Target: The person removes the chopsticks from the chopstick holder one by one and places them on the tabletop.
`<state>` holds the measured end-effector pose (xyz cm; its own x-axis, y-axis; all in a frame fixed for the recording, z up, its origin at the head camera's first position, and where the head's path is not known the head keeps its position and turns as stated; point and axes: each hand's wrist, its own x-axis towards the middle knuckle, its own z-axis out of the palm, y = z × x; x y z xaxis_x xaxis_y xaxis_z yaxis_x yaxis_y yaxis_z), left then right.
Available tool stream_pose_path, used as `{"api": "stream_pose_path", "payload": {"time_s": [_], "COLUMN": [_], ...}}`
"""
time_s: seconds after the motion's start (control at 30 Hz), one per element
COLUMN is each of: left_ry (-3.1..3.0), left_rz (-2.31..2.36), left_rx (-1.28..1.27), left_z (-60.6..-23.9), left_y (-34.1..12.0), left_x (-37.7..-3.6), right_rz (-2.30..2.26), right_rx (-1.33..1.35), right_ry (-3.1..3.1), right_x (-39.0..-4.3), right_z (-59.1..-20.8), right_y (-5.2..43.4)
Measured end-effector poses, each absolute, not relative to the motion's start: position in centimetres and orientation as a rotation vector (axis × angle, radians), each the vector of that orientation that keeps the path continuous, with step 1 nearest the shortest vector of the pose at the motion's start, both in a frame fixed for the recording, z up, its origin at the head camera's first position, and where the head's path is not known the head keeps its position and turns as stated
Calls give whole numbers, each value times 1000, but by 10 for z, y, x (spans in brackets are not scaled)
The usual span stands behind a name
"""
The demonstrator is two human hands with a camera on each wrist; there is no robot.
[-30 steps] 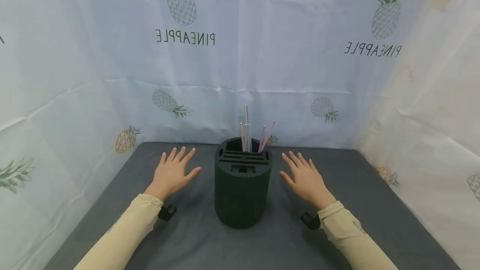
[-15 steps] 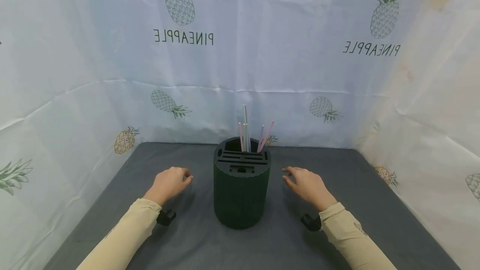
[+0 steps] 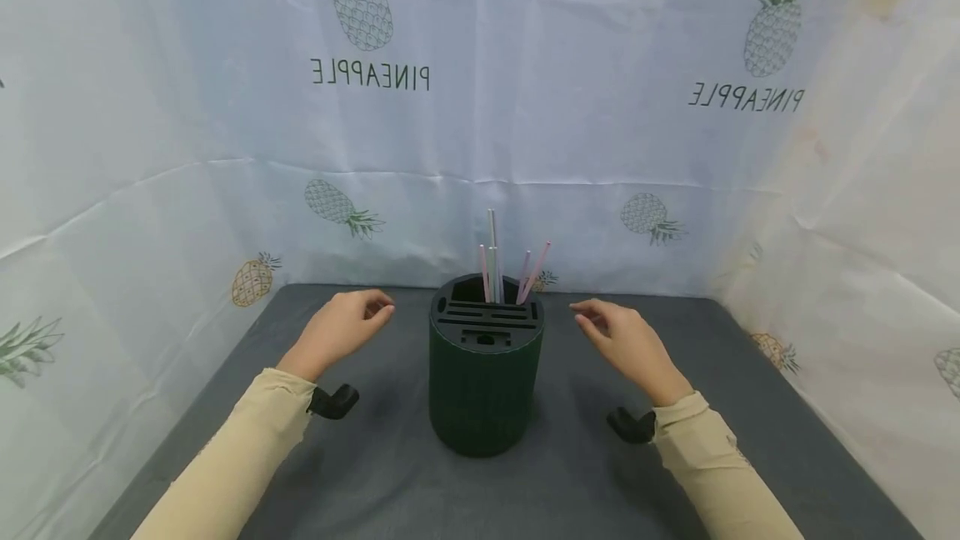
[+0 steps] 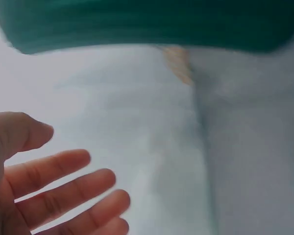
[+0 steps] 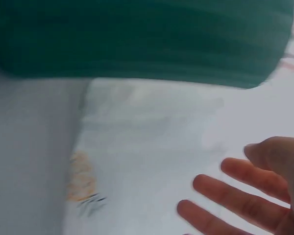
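Note:
A dark green round holder (image 3: 483, 398) with a slotted black top (image 3: 487, 319) stands upright on the table, between my two hands. Several thin straw-like sticks (image 3: 492, 261) in pink, purple and pale tones rise from its rear compartment. My left hand (image 3: 341, 330) hovers to the left of the holder, apart from it, its fingers loosely bent and holding nothing. On the other side, my right hand (image 3: 628, 344) hovers likewise, with relaxed fingers (image 5: 235, 196) spread in the right wrist view. The holder's green wall (image 4: 147, 24) fills the top of the left wrist view.
A dark grey cloth (image 3: 480, 498) covers the table. White curtains (image 3: 570, 123) printed with pineapples enclose the back and both sides. A black wrist device (image 3: 333, 401) hangs under the left sleeve, and another black device (image 3: 632, 425) under the right.
Both hands went from spread, straight fingers to loosely bent ones, dipping and then rising above the table. The holder and sticks have stayed in place.

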<state>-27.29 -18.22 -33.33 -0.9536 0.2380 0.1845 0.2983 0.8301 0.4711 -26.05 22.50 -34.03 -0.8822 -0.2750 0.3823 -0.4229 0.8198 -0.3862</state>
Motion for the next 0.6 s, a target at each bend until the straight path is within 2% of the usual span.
{"api": "stream_pose_path", "payload": {"time_s": [0.27, 0.4, 0.6], "left_ry": [-2631, -2539, -2500], "left_rz": [-1482, -1793, -2088], "left_rx": [-668, -737, -630], "left_z": [-290, -287, -297], "left_y": [-158, -146, -135], "left_x": [-268, -268, -269], "right_rz": [1209, 1474, 1675], "right_rx": [651, 741, 795], "right_ry": [-2352, -2202, -2121], "right_x": [-261, -265, -274], "right_z": [-295, -284, -283], "right_y": [203, 189, 176]}}
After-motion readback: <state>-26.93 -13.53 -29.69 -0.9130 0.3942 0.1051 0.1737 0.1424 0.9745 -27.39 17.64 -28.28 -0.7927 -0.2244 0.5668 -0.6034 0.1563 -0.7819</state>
